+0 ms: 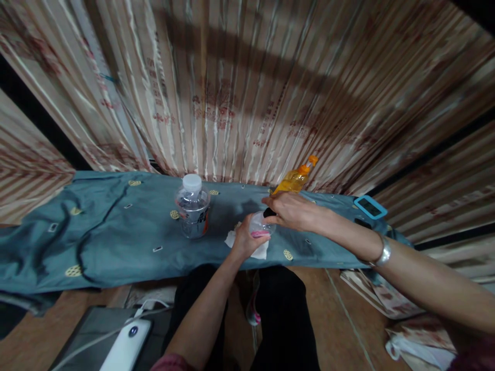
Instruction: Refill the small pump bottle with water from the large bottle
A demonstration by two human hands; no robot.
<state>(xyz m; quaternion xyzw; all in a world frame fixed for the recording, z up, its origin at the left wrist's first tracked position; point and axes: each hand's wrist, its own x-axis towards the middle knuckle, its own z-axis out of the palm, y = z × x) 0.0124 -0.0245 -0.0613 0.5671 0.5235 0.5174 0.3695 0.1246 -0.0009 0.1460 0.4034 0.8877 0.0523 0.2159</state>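
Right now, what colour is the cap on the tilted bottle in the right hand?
Orange, on the tilted yellow plastic bottle held by the right hand; the head view shows it.

Both hands [270,224] extended, fingers curled

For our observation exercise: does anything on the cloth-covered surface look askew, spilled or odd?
The blue-grey patterned cloth lies rumpled, with long folds on its left part. The orange-capped bottle of yellow liquid is tilted, not upright, at the right hand. No spill shows.
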